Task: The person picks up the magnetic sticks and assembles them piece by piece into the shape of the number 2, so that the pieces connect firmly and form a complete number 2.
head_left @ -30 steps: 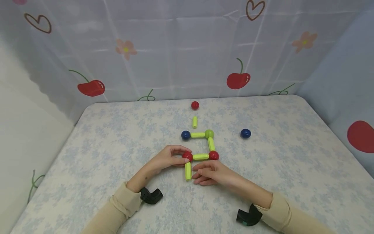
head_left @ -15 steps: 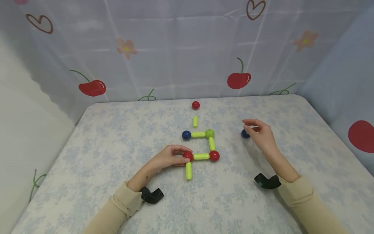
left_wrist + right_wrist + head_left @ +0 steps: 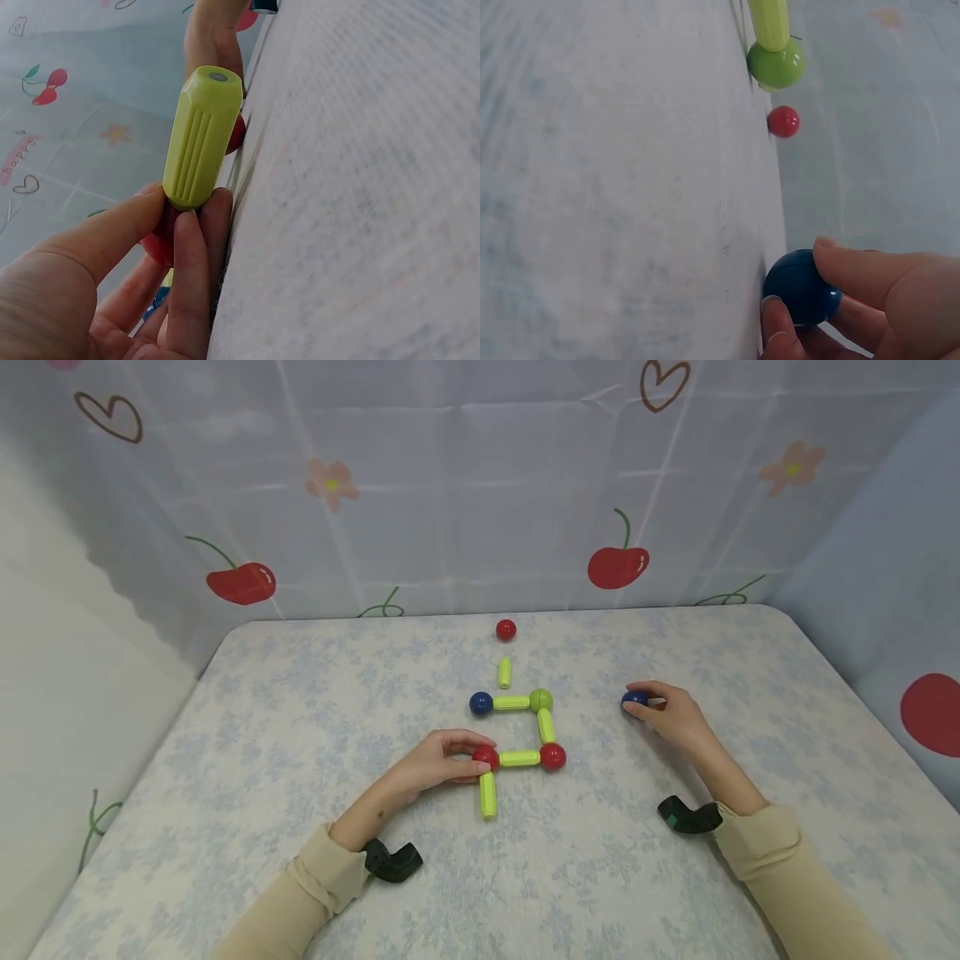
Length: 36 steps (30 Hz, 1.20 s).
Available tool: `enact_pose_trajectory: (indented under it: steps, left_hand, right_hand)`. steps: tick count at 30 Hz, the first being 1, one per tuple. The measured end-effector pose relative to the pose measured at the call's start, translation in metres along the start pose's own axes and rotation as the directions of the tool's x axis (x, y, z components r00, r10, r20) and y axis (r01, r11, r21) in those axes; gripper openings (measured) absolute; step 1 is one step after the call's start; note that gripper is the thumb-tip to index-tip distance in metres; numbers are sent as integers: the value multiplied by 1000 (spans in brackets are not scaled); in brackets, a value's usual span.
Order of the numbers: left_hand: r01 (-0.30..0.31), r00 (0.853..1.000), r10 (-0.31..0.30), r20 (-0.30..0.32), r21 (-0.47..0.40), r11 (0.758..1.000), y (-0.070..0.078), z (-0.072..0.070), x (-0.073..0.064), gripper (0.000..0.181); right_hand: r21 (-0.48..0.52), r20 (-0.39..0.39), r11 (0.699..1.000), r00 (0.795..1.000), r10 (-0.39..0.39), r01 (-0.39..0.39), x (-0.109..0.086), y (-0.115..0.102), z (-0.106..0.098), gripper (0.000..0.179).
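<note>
A screened-off tabletop corner, the building around it indeterminable. A pale, creased sheet printed with red cherries, peach flowers and brown hearts encloses the space beyond and to either side of the left hand and right hand; beneath them lies a white tabletop with a blue floral pattern.

Well behind the left fingers runs a plain beige sleeve, and a matching sleeve lies well behind the right fingers. Each has a broad cuff, the cloth creased where it gathers. Beside the cuff edge nearest the fingers sits a black curved mount on the left, its twin on the right (that one with a small green patch).
</note>
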<state>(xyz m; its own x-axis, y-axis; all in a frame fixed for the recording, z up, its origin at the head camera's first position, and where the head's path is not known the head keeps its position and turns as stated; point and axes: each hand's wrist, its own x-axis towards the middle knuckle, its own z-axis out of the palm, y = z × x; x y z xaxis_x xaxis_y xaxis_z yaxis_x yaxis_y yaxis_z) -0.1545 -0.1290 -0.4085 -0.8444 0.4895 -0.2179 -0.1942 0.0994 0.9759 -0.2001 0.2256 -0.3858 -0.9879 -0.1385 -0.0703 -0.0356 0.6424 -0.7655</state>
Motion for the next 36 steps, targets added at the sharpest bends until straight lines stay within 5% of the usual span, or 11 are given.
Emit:
enact_pose_trajectory:
  steps: [6,13,16,23,27,31,36]
  left_hand:
    - [0,1000,0,-1,-21,1000,0,1,0,38]
    - [-3,1000,4,4,-29,1000,0,2,0,38]
    - [-4,1000,4,5,-25,1000,1,1,0,38]
    - [-8,1000,8,5,-24,1000,2,1,-1,38]
    - [-15,1000,15,8,-24,1000,1,1,-1,38]
    - [-11,1000,11,10,-32,999,1,1,-1,37]
    - [1,1000,-1,7,-44,999,1,1,-1,37]
  right_hand:
    - [150,49,989,999,-16,8,-6,-9,5,51]
    - [379,213,925,975,-58,-27,-32,-44,27,50]
    - [477,344,875,934,-102,-80,-48,-58,43,50]
    - [620,653,674,740,-161,-401,-78,-67,88,46]
    - [627,720,587,669,-186,-512,-87,-68,106,41]
    - [632,733,568,645,-218,-526,-91,-69,116,40]
    - [624,727,577,662,-182,-527,-92,-74,121,44]
